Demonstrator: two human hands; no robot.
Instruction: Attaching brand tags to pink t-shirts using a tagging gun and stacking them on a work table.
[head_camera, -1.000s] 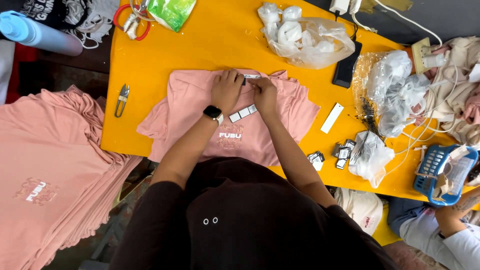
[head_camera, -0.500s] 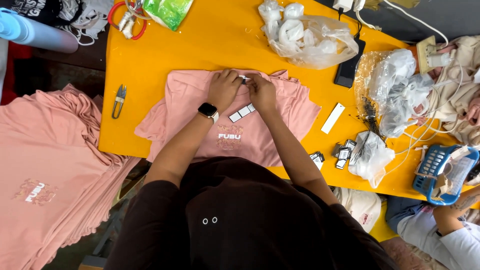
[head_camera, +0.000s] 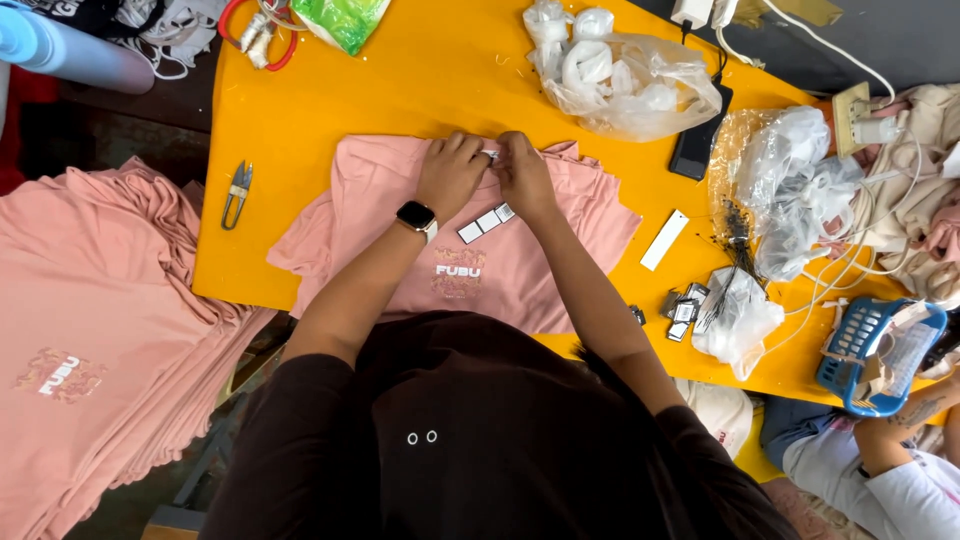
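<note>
A pink T-shirt (head_camera: 560, 250) with a small printed chest logo lies flat on the yellow table (head_camera: 430, 90). My left hand (head_camera: 452, 172) and my right hand (head_camera: 522, 172) meet at its collar, fingers pinched together on the neck edge and a small white tag (head_camera: 489, 155) there. A smartwatch sits on my left wrist. Small white tags (head_camera: 486, 222) lie on the shirt just below my hands.
Thread snips (head_camera: 237, 192) lie at the table's left. A stack of pink shirts (head_camera: 90, 340) lies left of the table. Plastic bags (head_camera: 620, 70), a dark phone (head_camera: 697, 148), a white label (head_camera: 664, 240), loose tags (head_camera: 682, 305) and a blue basket (head_camera: 870, 350) held by another person's hand are on the right.
Both hands have stayed at the collar with only small finger movements. The view has shifted slightly.
</note>
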